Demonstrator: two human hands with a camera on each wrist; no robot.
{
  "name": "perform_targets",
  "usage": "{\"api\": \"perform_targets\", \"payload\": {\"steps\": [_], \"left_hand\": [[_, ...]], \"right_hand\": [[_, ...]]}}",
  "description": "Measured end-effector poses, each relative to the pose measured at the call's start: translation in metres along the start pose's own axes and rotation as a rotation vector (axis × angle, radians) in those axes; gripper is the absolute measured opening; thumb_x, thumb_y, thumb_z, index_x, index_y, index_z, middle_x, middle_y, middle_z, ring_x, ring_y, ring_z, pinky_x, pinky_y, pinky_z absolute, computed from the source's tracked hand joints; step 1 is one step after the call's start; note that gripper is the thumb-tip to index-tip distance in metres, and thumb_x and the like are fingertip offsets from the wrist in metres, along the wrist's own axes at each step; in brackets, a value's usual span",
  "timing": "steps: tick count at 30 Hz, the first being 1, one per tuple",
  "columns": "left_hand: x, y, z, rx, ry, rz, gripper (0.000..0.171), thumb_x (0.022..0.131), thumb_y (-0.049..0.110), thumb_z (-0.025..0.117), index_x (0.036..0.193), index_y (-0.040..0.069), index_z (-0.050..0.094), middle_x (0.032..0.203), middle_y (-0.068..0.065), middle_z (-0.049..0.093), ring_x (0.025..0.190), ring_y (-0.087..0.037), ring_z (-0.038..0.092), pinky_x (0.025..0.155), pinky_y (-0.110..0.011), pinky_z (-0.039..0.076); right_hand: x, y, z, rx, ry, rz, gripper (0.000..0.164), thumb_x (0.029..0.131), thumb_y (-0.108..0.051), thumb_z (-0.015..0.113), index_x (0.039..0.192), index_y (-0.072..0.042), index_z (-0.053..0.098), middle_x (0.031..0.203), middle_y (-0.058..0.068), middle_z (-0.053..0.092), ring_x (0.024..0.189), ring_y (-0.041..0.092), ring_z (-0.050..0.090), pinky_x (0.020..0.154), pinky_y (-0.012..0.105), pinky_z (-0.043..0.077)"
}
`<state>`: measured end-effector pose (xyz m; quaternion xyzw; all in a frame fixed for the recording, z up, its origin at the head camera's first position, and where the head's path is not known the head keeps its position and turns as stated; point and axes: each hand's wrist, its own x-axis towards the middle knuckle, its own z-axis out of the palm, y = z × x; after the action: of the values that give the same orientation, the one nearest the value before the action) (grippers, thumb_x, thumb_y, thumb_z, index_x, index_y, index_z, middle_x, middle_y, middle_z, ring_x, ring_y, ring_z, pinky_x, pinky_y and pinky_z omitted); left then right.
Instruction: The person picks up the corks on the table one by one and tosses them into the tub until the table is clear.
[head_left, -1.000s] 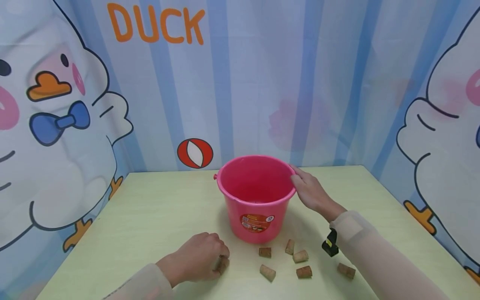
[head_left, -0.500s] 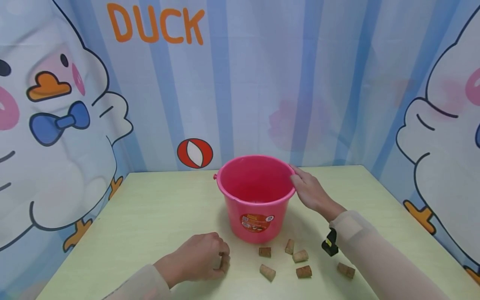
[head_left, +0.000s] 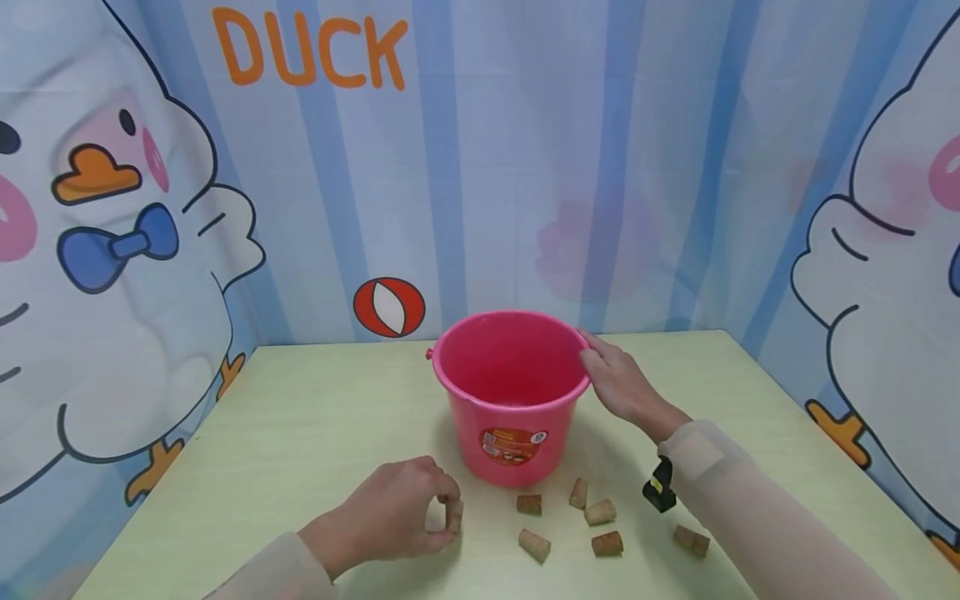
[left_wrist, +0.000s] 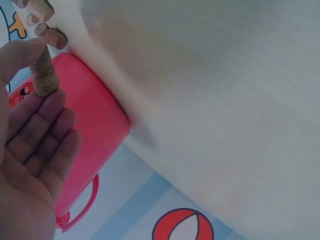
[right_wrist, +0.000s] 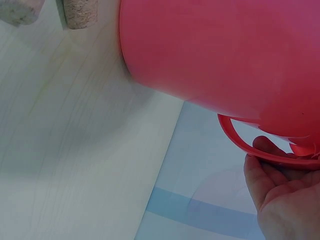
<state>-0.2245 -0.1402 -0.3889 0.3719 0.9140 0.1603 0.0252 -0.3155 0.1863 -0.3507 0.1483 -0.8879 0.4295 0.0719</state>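
My left hand (head_left: 390, 512) pinches a wine cork (left_wrist: 45, 77) between thumb and fingertips, left of the bucket's base in the head view. The left wrist view shows the cork held end to end, with the other fingers loosely bent below it. My right hand (head_left: 622, 383) grips the pink bucket (head_left: 513, 433) at its right rim. In the right wrist view, its fingers are around the bucket's red-pink handle (right_wrist: 240, 142) near the rim. The bucket stands upright on the table, an orange label facing me. Its floor is mostly hidden.
Several loose corks lie in front of the bucket, among them a pale cork (head_left: 535, 545) and a darker cork (head_left: 607, 544). Another cork (head_left: 692, 540) is beside the right forearm. The pale table (head_left: 322, 417) ends at a printed duck curtain (head_left: 495, 167).
My left hand has turned and lifted slightly, bringing the cork more upright between thumb and fingers. The right hand and the bucket stay in place.
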Motion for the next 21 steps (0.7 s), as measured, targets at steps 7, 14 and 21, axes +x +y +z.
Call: {"api": "perform_targets", "payload": {"steps": [7,14,21], "left_hand": [[-0.0018,0.0028,-0.0026,-0.02,0.049,0.027,0.014,0.083,0.031,0.085,0.084,0.033,0.071,0.081,0.026,0.064,0.085,-0.005,0.06,0.075,-0.021,0.054],[-0.0029,0.0049,-0.0024,-0.006,0.13,0.07,0.016,0.082,0.031,0.087,0.085,0.032,0.071,0.084,0.025,0.066,0.086,0.0,0.059,0.076,-0.021,0.055],[-0.0029,0.0061,-0.0025,-0.008,0.258,0.129,0.017,0.081,0.029,0.088,0.086,0.029,0.072,0.088,0.021,0.07,0.089,-0.001,0.062,0.08,-0.021,0.057]], "right_hand": [[-0.0003,-0.0002,0.0003,-0.001,-0.001,-0.003,0.058,0.109,-0.031,0.028,0.162,-0.008,0.028,0.16,0.015,0.041,0.146,0.039,0.038,0.115,0.061,0.035],[-0.0002,-0.0001,0.0004,-0.001,-0.002,-0.007,0.058,0.109,-0.031,0.028,0.162,-0.008,0.027,0.16,0.015,0.041,0.146,0.038,0.039,0.115,0.061,0.035],[0.0005,0.0009,0.0006,-0.009,0.004,-0.002,0.059,0.109,-0.032,0.028,0.162,-0.008,0.028,0.159,0.015,0.043,0.144,0.038,0.041,0.114,0.061,0.036]]}}
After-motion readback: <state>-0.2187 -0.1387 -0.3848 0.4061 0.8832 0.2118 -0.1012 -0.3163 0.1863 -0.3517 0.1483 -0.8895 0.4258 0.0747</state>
